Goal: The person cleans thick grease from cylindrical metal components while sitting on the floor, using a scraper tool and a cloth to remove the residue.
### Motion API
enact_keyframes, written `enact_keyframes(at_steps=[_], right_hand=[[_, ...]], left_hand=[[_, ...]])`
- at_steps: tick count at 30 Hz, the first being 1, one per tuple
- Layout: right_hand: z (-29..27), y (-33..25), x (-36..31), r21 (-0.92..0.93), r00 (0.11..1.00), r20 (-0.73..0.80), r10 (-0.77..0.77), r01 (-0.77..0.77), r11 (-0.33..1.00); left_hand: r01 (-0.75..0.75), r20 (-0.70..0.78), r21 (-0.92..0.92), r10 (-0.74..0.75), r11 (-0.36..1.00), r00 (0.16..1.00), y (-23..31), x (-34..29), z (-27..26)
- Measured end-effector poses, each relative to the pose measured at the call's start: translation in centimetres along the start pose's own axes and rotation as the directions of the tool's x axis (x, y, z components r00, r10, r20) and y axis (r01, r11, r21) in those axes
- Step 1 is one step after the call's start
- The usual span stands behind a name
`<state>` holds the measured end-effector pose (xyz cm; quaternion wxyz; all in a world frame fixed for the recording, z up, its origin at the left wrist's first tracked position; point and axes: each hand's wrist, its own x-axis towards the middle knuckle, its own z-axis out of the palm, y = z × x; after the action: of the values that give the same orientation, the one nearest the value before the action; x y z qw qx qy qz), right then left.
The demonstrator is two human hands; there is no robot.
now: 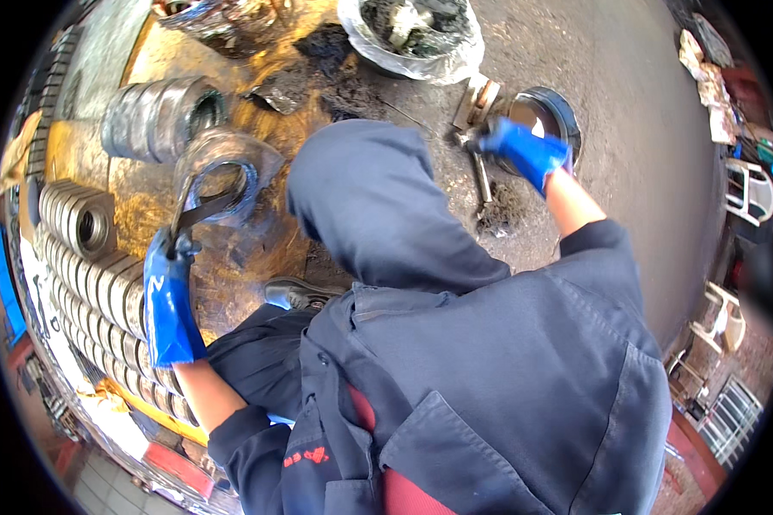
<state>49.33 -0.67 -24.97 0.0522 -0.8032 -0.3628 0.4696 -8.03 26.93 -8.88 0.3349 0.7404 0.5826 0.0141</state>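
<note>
My left hand (172, 296), in a blue glove with dark fingers, is closed on dark metal tongs (183, 206). The tongs' arms reach to a metal ring (230, 184) wrapped in clear film, lying on the stained board. At the right, my right hand (520, 150), gloved the same way, hangs over the near side of a round black pan (567, 120) holding dark liquid. Its fingers are smeared by motion, beside the head of a hammer-like tool with a metal handle (483, 180). Whether they grip it, I cannot tell.
Film-wrapped rings (150, 120) lie beyond the left hand, and long rows of bare metal rings (103, 275) line the board's left side. A plastic-lined tub (455, 60) of dark grease stands at the far middle. White chairs (750, 190) are at the right.
</note>
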Motion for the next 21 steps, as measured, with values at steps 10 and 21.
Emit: enact_keyframes(at_steps=[10, 21], right_hand=[[14.1, 7.9, 1.1, -0.269, 0.883, -0.273, 0.381, -0.451, 0.851], [13.0, 8.5, 3.0, -0.282, 0.914, -0.308, 0.262, -0.351, 0.893]], left_hand=[[0.113, 0.056, -0.531, -0.098, 0.840, 0.994, -5.3, 2.1, 1.5], [-0.080, -0.068, 0.275, 0.102, 0.958, 0.992, 3.0, 0.9, 1.1]])
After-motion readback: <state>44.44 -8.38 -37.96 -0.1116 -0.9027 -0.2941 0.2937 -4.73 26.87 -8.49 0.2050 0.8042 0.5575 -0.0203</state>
